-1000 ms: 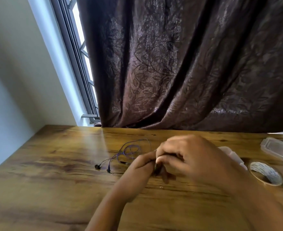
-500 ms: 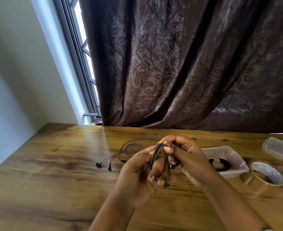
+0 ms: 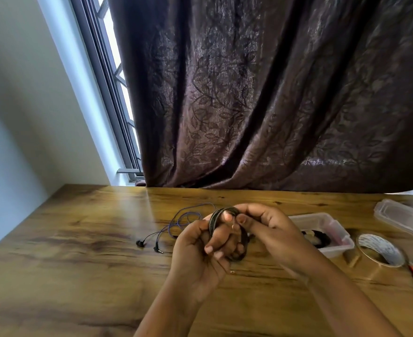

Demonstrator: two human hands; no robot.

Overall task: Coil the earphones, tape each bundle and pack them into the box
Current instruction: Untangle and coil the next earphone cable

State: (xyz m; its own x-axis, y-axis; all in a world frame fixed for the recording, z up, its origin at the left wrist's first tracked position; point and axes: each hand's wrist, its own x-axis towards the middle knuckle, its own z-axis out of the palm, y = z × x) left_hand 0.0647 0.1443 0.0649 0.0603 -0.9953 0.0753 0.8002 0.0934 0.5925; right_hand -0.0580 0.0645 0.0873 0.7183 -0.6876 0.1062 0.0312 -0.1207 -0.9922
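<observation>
The left hand [image 3: 200, 251] is curled, the black earphone coil [image 3: 214, 218] wound round its fingers. The right hand [image 3: 268, 229] pinches the top of that coil with thumb and forefinger. Both are raised just left of the box [image 3: 335, 250] on the table [image 3: 79, 239]. The purple earphones [image 3: 174, 222] lie loose farther left of the box.
</observation>
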